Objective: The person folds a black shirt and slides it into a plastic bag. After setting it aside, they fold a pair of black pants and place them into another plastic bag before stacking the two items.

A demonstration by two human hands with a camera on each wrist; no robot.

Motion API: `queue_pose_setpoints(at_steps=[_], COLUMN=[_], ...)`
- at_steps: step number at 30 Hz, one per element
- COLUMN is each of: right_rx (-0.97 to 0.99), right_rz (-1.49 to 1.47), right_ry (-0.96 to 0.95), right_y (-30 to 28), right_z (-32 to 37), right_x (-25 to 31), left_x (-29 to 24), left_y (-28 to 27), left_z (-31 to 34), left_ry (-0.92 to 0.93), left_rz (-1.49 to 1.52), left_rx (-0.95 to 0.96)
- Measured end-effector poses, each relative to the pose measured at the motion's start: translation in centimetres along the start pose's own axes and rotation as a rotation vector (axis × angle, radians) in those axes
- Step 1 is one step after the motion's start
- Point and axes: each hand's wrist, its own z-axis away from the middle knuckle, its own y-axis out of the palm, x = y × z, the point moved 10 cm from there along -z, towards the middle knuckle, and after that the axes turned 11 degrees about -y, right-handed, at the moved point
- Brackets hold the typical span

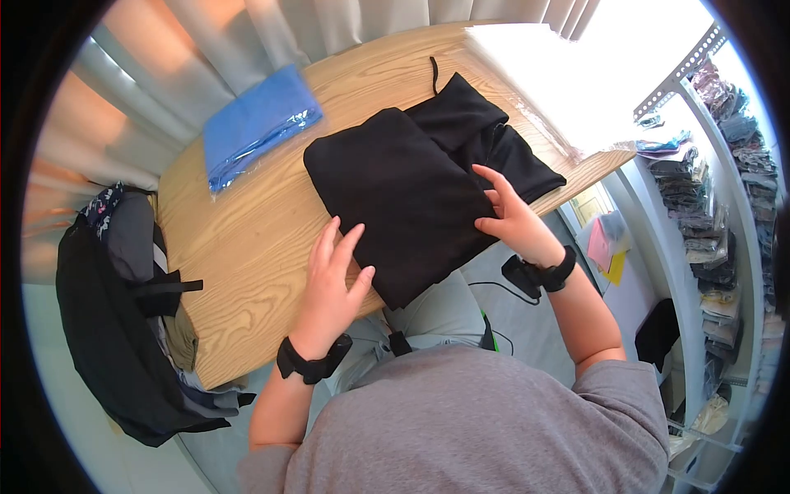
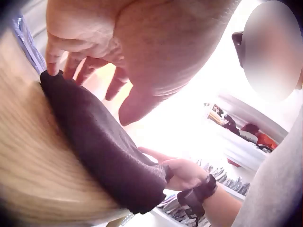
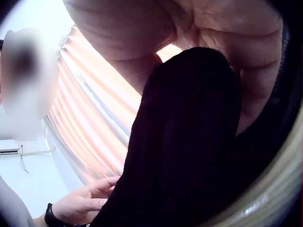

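Observation:
A black folded garment [image 1: 395,189] lies on the table's near edge, its front corner reaching over the edge. My left hand [image 1: 323,288] is at its left side, fingers spread and fingertips right at the cloth's edge. Across from it, my right hand [image 1: 522,226] rests at the right side with its fingers loosely extended and thumb along the border. In the left wrist view the garment [image 2: 99,137] looks like a thick folded stack. The right wrist view shows dark cloth [image 3: 184,137] hiding part of the right fingers. More black fabric [image 1: 527,160] with a cord spreads out behind.
A blue item in clear plastic [image 1: 262,123] lies at the back left of the wooden table [image 1: 247,272]. Clear plastic bags [image 1: 535,82] are stacked at the back right. Clothes hang in a heap [image 1: 123,313] at the left edge. Shelves of packed clothing [image 1: 699,214] stand right.

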Motion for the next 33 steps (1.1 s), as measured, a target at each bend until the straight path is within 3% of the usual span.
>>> queue_pose_setpoints(at_steps=[2, 4, 6, 8, 10, 11, 12, 14, 17, 18, 19, 22, 24, 25, 29, 31, 33], right_rx=[0.023, 0.070, 0.267, 0.246, 0.036, -0.087, -0.083, -0.130, 0.190, 0.285, 0.279, 0.230, 0.135, 0.042, 0.132, 0.237, 0.229], right_rz=[0.124, 0.225, 0.213, 0.142, 0.142, 0.432, 0.435, 0.860, 1.080, 1.194, 1.193, 1.030, 0.920, 0.904, 0.951, 0.944, 0.963], right_ry=[0.085, -0.022, -0.149, -0.063, 0.021, 0.052, 0.060, -0.495, -0.639, -0.638, -0.631, -0.732, -0.697, -0.767, -0.748, -0.664, -0.705], right_y=[-0.5, 0.2, 2.7, 2.3, -0.1, -1.7, -1.3, 0.7, 6.2, 7.7, 8.0, 7.9, 6.9, 6.9, 7.7, 7.9, 8.0], right_z=[-0.3, -1.2, -1.7, -1.5, -1.4, -0.5, 0.1, 2.0, 4.3, 4.7, 4.6, 4.2, 3.6, 3.7, 3.6, 3.7, 4.1], right_x=[-0.1, 2.2, 3.8, 2.5, 1.1, 1.1, 0.8, 5.7, 5.0, 4.4, 4.0, 3.3, 3.0, 3.9, 2.2, 1.6, 2.8], left_x=[0.3, 2.2, 3.0, 3.7, 3.7, 4.1, 4.3, 4.4, 3.1, 3.2, 3.5, 3.3, 3.3, 3.5, 5.6, 6.6, 6.4], left_y=[-0.1, 0.4, 1.0, 1.3, 1.1, 1.3, 1.3, 1.6, 1.7, 2.1, 2.6, 2.6, 2.6, 2.7, 3.0, 3.0, 2.9], left_z=[-0.3, -0.8, -0.8, -0.6, -0.3, -0.2, -0.2, 0.1, 0.3, 0.3, 0.4, 0.3, 0.4, 0.4, -0.2, -0.8, -2.0], left_ry=[-0.027, -0.174, -0.215, -0.265, -0.222, -0.228, -0.196, -0.175, -0.111, -0.201, -0.289, -0.289, -0.287, -0.288, -0.303, -0.467, -0.520], left_rz=[-0.005, 0.183, 0.290, 0.395, 0.350, 0.356, 0.320, 0.284, 0.270, 0.342, 0.412, 0.396, 0.412, 0.433, 0.551, 0.816, 0.958], left_rx=[0.000, 0.022, 0.017, 0.020, -0.017, -0.012, -0.035, -0.047, -0.031, 0.024, 0.077, 0.065, 0.068, 0.071, 0.017, 0.025, 0.057])
